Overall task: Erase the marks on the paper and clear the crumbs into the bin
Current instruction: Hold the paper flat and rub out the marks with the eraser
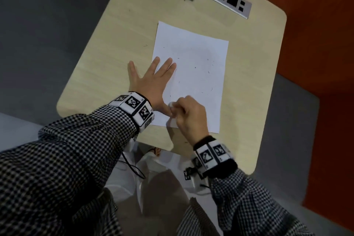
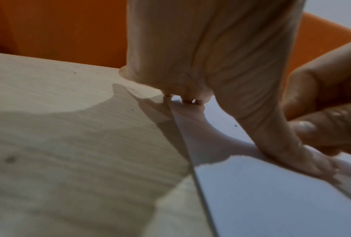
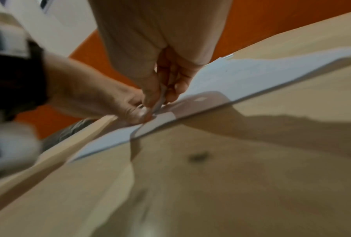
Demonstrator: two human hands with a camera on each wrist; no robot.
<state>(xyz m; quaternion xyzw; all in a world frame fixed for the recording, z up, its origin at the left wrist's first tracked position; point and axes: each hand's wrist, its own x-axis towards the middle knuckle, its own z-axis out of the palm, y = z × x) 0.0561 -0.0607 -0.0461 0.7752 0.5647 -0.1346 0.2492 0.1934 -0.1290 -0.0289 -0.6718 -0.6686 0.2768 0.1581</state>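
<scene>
Paper [image 1: 193, 67] mid-table, pinned at its 8 o'clock edge by flat, spread left hand [image 1: 151, 82]; right hand [image 1: 188, 115], pinching eraser [image 1: 171, 104], should rub short strokes away from the anchor.

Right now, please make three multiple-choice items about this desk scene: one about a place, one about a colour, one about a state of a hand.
1. Where does the left hand lie?
A. Flat across the left edge of the paper
B. On the power strip
C. Under the table

2. What colour is the paper?
A. Yellow
B. White
C. Green

3. What is the right hand doing?
A. Lying open and flat
B. Hanging beside the table
C. Pinching a small white eraser at the near part of the paper

Answers: 1 A, its spread fingers cross the paper's edge, palm partly on the table. 2 B, the sheet is white with small dark specks. 3 C, the curled fingers hold the eraser against the paper.
</scene>
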